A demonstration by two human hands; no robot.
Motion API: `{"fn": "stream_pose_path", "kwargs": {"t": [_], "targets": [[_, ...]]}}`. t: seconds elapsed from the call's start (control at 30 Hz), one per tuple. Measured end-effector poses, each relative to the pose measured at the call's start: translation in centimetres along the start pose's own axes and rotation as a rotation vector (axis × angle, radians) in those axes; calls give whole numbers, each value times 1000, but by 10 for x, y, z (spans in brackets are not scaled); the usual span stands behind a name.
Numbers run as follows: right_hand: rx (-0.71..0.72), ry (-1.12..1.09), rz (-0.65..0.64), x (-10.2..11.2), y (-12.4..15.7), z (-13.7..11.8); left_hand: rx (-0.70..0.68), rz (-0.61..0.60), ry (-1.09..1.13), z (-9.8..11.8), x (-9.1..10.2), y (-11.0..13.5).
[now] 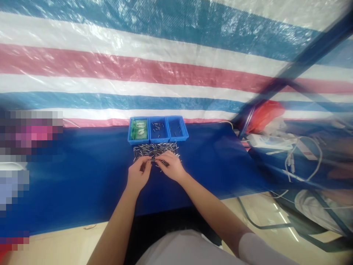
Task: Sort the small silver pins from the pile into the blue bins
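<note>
Holds 1 thin metal pin with left hand and right hand, near pin pile and 3 blue bins.

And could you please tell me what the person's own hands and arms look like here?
The left hand and right hand are ungloved, with no watch or bracelet visible. Both forearms are bare. A pale grey or whitish sleeve shows near the right elbow; no sleeve shows on the left arm within the picture.
</note>
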State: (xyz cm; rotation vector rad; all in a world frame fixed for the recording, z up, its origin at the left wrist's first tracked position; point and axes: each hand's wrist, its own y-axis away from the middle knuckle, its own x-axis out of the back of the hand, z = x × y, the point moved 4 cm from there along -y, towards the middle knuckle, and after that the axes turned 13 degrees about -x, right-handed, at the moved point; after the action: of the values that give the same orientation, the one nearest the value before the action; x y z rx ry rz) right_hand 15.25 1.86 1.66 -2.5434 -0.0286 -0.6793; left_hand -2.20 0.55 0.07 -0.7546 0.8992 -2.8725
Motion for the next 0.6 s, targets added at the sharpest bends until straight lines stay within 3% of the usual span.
{"fn": "stream_pose_path", "kwargs": {"t": [0.6], "targets": [[-11, -4, 16, 3, -1, -3, -19, -20, -15, 3, 1, -1]]}}
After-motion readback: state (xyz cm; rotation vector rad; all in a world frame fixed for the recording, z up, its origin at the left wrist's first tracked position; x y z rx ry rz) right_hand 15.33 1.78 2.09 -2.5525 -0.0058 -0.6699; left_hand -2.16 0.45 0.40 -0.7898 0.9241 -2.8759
